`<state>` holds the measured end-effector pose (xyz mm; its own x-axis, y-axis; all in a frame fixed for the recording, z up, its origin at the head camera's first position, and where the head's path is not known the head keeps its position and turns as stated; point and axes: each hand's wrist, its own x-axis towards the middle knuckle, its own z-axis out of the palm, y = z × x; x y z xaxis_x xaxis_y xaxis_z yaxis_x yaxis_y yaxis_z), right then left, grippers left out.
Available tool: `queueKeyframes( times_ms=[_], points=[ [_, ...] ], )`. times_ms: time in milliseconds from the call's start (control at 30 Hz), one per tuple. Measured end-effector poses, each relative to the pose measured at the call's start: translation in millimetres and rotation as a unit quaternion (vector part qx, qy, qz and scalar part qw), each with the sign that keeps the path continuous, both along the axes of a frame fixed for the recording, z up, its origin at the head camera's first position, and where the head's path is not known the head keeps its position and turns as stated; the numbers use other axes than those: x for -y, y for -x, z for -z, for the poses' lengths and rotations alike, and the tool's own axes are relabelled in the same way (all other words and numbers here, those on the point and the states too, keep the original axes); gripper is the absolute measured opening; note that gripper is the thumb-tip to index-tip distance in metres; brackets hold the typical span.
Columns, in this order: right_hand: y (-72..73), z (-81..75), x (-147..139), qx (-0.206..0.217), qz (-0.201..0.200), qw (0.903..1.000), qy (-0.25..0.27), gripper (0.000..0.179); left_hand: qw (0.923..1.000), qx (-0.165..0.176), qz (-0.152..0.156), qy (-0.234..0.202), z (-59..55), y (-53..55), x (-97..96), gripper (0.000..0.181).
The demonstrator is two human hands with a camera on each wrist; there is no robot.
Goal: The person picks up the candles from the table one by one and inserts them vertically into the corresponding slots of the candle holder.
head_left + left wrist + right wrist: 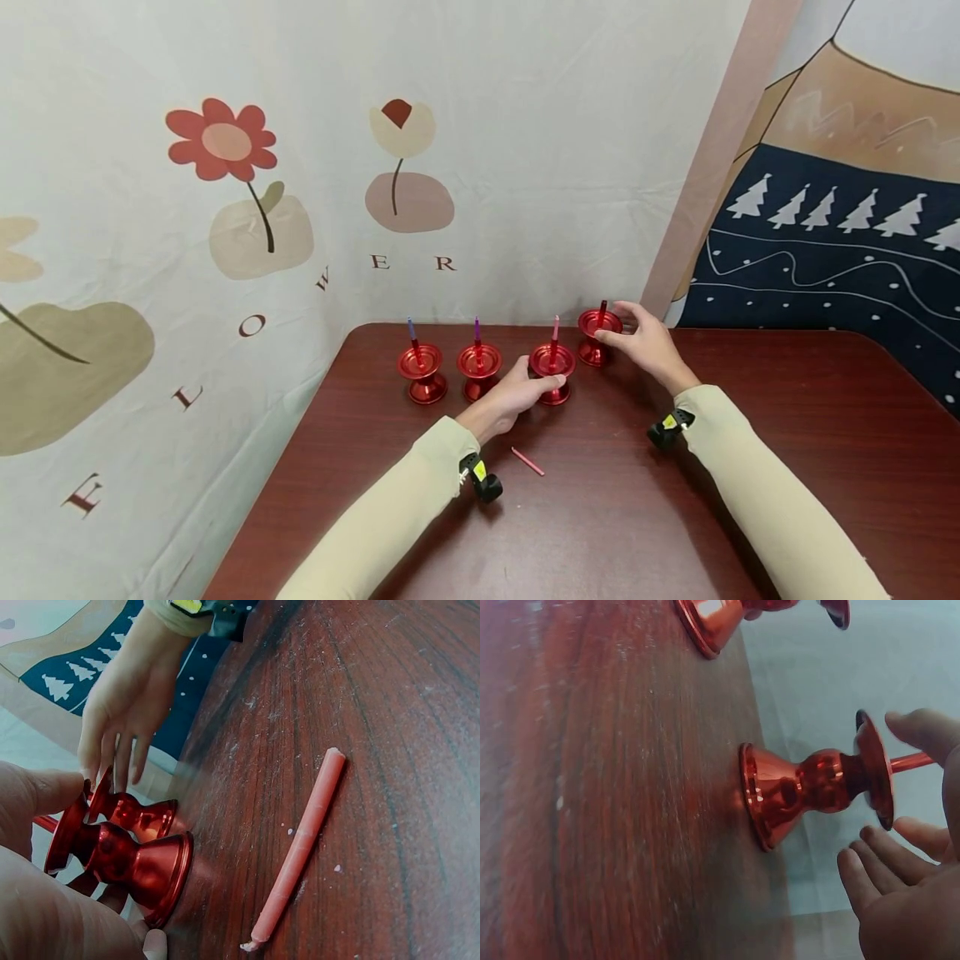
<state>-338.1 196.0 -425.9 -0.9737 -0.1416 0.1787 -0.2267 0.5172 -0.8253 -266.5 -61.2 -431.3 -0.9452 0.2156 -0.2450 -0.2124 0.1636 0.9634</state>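
Four red metal candle holders stand in a row at the table's back edge. My left hand grips the one with a pink candle, thumb on the dish rim of that candle holder and fingers around its far side. My right hand surrounds the dish of the rightmost candle holder. Its thumb and fingers are spread around the rim, with small gaps showing in the right wrist view. Only a dark red stem rises from this holder. A loose pink candle lies on the table in front of the left hand.
To the left stand a candle holder with a blue candle and another with a purple candle. The brown wooden table ends right behind the row, against a printed curtain. Small specks lie near the loose candle.
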Motion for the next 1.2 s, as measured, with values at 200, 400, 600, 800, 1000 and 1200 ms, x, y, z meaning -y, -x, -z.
queueKeyframes(
  times_ms=[200,400,600,800,1000,1200],
  points=[
    [11.2,6.0,4,0.046,-0.022,0.9982,0.033,0.089,1.0,0.003,0.003,-0.009,0.2,-0.2,0.9,0.073],
    [15.7,10.4,7,0.061,-0.03,0.997,0.036,0.086,0.9999,0.005,0.001,-0.013,-1.0,-3.3,3.5,0.073],
    [11.8,9.3,7,0.071,-0.031,0.9959,0.046,0.084,0.9998,0.003,-0.006,-0.018,1.8,-7.3,9.1,0.075],
    [5.8,10.0,5,0.073,-0.034,0.9962,0.033,0.082,0.9997,0.007,-0.016,-0.018,4.1,-12.1,13.9,0.067],
    [-4.9,7.1,3,0.074,-0.037,0.9964,0.018,0.084,0.9999,0.002,-0.008,-0.008,4.3,-20.0,20.7,0.066],
    [-13.1,5.4,-3,0.074,-0.052,0.9958,0.013,0.08,0.9999,-0.006,0.009,-0.012,5.6,-30.6,29.3,0.064]
  ],
)
